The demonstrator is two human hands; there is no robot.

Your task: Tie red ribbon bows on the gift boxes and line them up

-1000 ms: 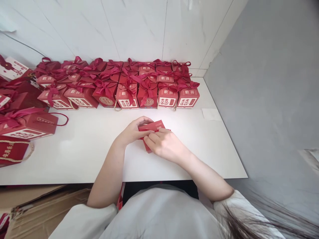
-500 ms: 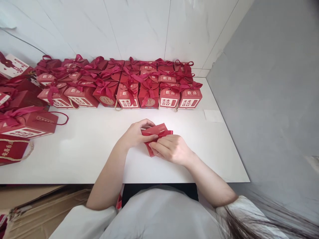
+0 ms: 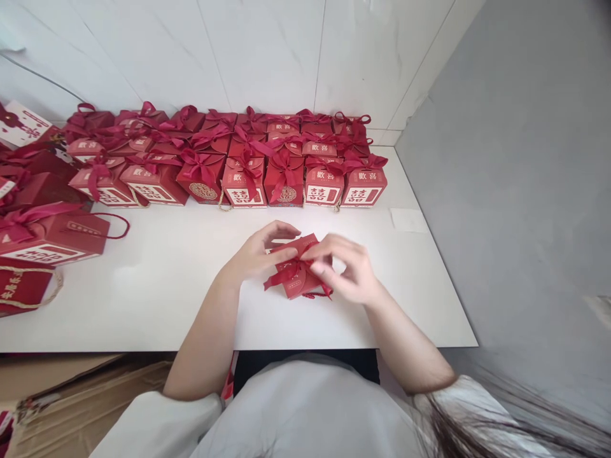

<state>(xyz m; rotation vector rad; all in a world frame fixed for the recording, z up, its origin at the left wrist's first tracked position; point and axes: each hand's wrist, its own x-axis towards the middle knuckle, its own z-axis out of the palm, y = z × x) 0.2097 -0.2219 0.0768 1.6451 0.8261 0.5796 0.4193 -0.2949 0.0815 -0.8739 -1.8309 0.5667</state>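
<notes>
A small red gift box (image 3: 304, 287) sits on the white table in front of me, a red ribbon (image 3: 281, 275) tied in a bow across its top. My left hand (image 3: 260, 254) steadies it from the left, its thumb on top by the knot and its fingers curled round the far side. From the right, my right hand (image 3: 351, 266) works at the bow, with thumb and forefinger at a ribbon loop. A ribbon tail hangs over the box's left side. Part of a dark red cord handle shows at the near right edge.
Rows of red gift boxes (image 3: 243, 189) with bows line the back wall. More boxes (image 3: 71, 240) stand at the left. A pale paper piece (image 3: 409, 220) lies at the right, near a grey wall (image 3: 515, 191). Below the table's left front is an open cardboard box (image 3: 95, 407).
My right hand has lifted off the front of the box and opened somewhat, shifting up and right. The bow and the left ribbon tail now show. My left hand has barely moved.
</notes>
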